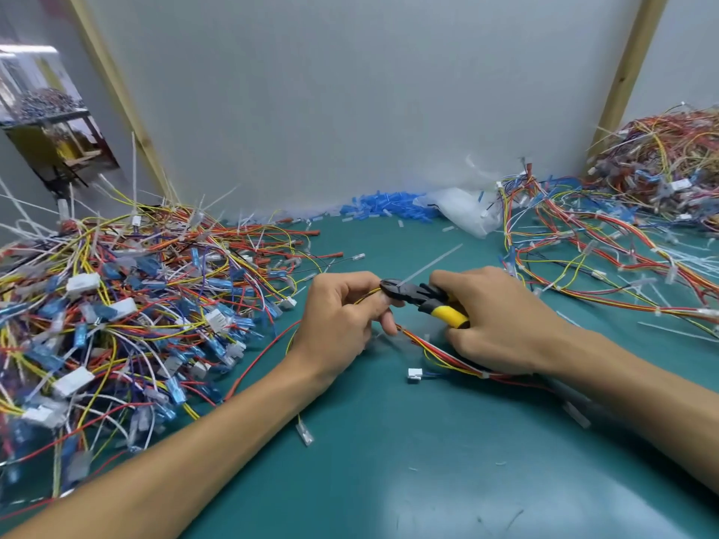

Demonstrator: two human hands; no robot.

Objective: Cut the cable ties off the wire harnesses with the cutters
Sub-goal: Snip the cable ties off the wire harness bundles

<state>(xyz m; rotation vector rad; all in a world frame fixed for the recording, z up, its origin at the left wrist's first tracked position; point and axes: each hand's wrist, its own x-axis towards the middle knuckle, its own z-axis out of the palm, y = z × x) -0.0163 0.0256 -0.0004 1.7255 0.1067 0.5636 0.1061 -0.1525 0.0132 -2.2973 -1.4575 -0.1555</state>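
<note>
On the green mat (pixel 389 480), left hand (pixel 338 324) pinches harness (pixel 435 350), right hand (pixel 502 320) grips cutters (pixel 424 299) between wire heaps (pixel 116 305).

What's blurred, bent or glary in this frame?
Head view: wide-angle lens leans the wooden posts outward; soft glare on the green mat at bottom; left wire pile smears toward the corner; left hand, right hand and cutters are fairly sharp.

Left grip (pixel 338 324) and right grip (pixel 502 320) are bare, on bare forearms (pixel 194 441).

A workshop bench: green mat (pixel 389 441) heaped with wire harnesses (pixel 116 305).
</note>
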